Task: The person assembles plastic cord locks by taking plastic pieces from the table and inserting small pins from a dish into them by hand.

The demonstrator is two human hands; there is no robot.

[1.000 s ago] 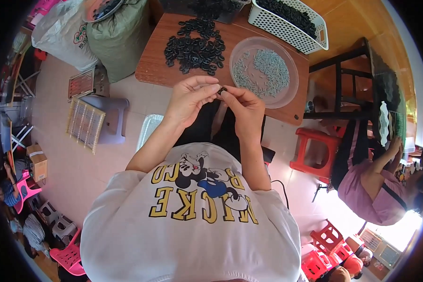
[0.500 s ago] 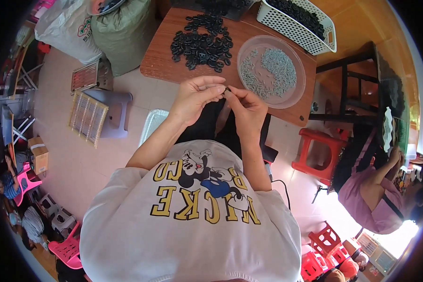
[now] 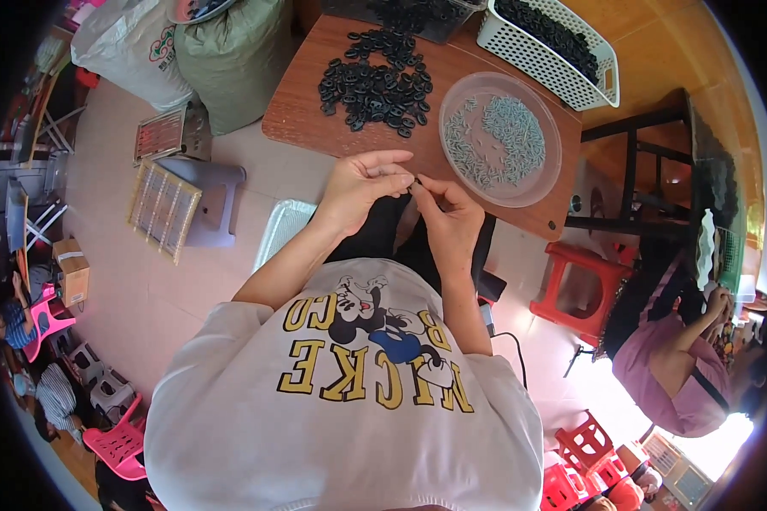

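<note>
My left hand [image 3: 360,189] and my right hand [image 3: 448,220] meet above my lap, just off the near edge of the table. Between their fingertips is a small black piece [image 3: 414,183], mostly covered by the fingers. Thumb and index finger of each hand pinch at it, while the left hand's upper fingers stretch out. A pile of black oval pieces with holes [image 3: 375,92] lies on the brown table [image 3: 302,106] beyond my hands. To its right stands a round clear plastic tub [image 3: 555,157] holding many small silvery screws [image 3: 513,136].
A white perforated basket [image 3: 537,64] of black pieces stands at the far right of the table, beside a dark tray [image 3: 443,25]. Full sacks [image 3: 230,68] and a grey stool [image 3: 217,204] are left. A red stool [image 3: 579,281] and a person in pink [image 3: 669,375] are right.
The table and its contents sit slightly lower and further right in the picture. My hands have shifted slightly down with them, still pinching the small black piece.
</note>
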